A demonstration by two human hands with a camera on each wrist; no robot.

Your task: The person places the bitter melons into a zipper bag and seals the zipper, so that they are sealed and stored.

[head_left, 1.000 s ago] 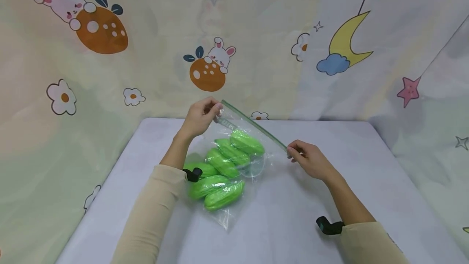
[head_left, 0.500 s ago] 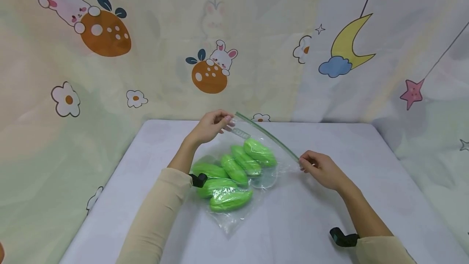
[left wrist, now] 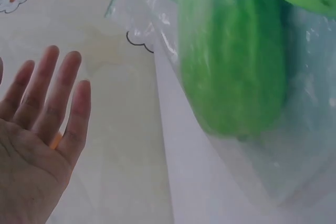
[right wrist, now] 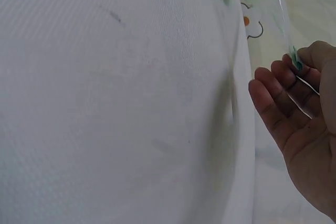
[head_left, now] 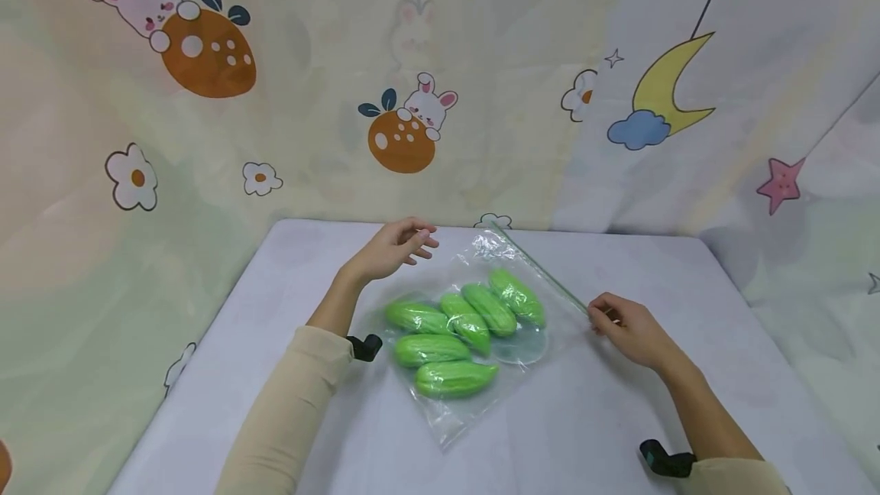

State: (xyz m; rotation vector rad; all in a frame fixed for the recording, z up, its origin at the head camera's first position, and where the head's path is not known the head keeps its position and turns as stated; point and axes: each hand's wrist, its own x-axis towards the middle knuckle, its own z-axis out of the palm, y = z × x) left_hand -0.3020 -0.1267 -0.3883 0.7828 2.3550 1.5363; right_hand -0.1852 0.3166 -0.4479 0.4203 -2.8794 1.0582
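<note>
A clear zip-top bag [head_left: 447,426] with a green zip strip lies on the table, holding several light green ridged vegetables [head_left: 457,379] that look like small melons or cucumbers. My right hand [head_left: 629,331] pinches the right end of the zip strip between thumb and forefinger; the right wrist view also shows the bag's corner [right wrist: 297,59] in that pinch. Off the bag's upper left side, my left hand [head_left: 395,250] hovers with nothing in it. In the left wrist view its fingers [left wrist: 63,87] are spread and relaxed, apart from the bag.
A white-covered table [head_left: 564,426] carries the bag. Behind it hangs a patterned cloth [head_left: 509,98] with rabbits, flowers and a moon. Black wrist camera mounts [head_left: 667,458] sit at both sleeves.
My left hand has let go of the zip strip's left end and stands apart from it. My right hand, still pinching, has moved right and down in view, and the bag has shifted right.
</note>
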